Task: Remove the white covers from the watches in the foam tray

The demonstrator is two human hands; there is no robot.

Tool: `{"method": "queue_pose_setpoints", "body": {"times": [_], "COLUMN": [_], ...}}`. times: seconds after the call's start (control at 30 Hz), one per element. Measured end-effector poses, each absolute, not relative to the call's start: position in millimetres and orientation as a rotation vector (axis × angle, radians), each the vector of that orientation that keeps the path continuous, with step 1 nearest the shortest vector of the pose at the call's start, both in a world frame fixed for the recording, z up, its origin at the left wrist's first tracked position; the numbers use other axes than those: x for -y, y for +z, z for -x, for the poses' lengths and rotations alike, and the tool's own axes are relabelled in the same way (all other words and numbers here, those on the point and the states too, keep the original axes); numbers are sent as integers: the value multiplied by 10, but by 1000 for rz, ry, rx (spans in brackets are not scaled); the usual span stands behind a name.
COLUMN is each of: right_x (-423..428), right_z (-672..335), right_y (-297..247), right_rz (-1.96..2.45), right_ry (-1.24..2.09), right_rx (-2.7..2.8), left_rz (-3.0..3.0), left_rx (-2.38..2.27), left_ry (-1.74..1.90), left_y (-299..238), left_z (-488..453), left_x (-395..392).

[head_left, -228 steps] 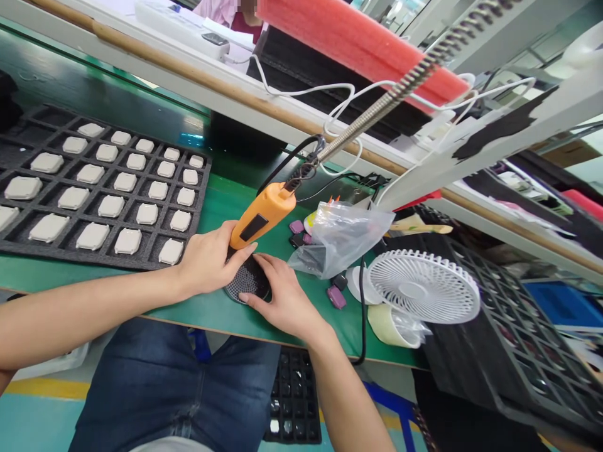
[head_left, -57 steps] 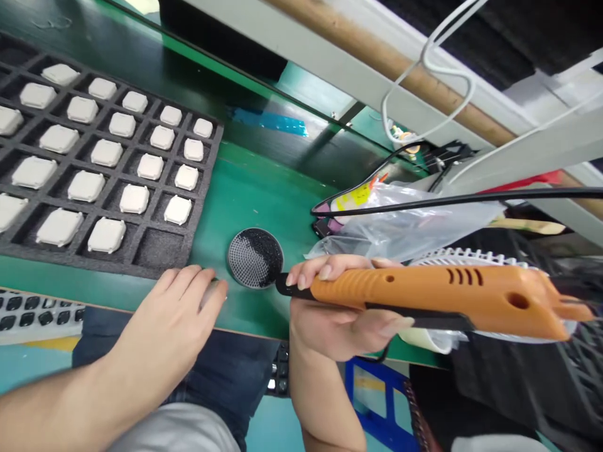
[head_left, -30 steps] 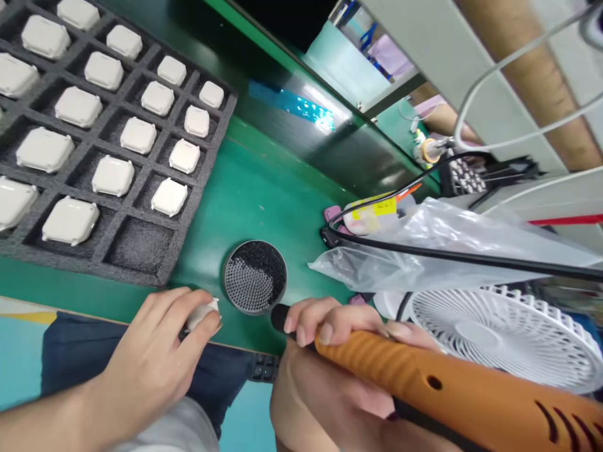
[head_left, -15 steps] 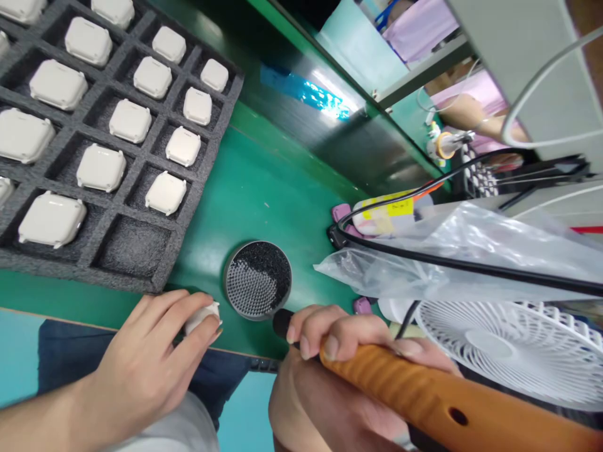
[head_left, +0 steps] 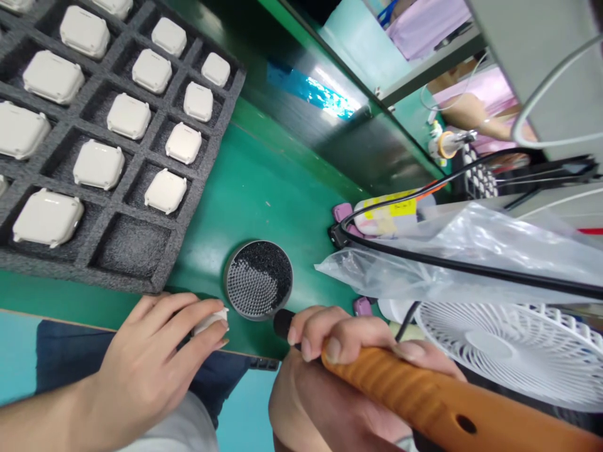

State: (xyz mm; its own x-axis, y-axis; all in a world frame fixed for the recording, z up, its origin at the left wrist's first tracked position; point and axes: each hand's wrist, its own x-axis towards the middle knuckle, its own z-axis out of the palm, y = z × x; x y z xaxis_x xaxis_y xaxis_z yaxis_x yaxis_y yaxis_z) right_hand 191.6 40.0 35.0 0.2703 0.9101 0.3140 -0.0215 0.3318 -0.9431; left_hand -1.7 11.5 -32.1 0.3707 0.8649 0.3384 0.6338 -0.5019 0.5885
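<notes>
My left hand [head_left: 155, 358] is closed round a small white square part [head_left: 213, 319] at the near edge of the green bench [head_left: 264, 182]. My right hand [head_left: 339, 364] grips an orange electric screwdriver [head_left: 424, 402], whose black tip [head_left: 282, 321] sits at the rim of a round black dish of tiny screws [head_left: 258, 279]. A dark foam tray [head_left: 127, 235] to the left holds several white square parts [head_left: 166, 190]; its nearest corner cell is empty.
A clear plastic bag [head_left: 452, 251] and a black cable [head_left: 424, 257] lie right of the dish. A white desk fan [head_left: 513, 351] lies at the right. Small purple pieces [head_left: 342, 211] and a yellow-labelled tube [head_left: 391, 210] sit behind. Another person's arm [head_left: 471, 110] shows beyond the shelf.
The screwdriver has passed from my left hand to my right. My left hand took one white part from the tray's corner cell and has edged it toward the dish.
</notes>
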Motion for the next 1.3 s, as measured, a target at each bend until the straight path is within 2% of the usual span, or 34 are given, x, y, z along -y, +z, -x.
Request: {"method": "queue_pose_setpoints", "body": {"times": [0.33, 0.5, 0.7, 1.13, 1.3], "right_x": [-416, -409, -361, -422, -456], "right_z": [-1893, -1931, -1938, -1874, -1828], "right_y": [379, 309, 299, 389, 272], "right_rz": [1058, 900, 797, 868, 784], "right_ry": [800, 712, 897, 1088, 1007], "right_rx": [1100, 1219, 1342, 1297, 1277], "left_rz": [-2288, -2274, -2293, -2273, -2274], "left_rx": [-1357, -1324, -1257, -1231, -1232], "left_ry": [889, 895, 867, 843, 853], "left_y": [-319, -332, -382, -404, -400], "left_z": [-42, -99, -129, -112, -110], "left_x": [-111, -79, -71, -109, -120]}}
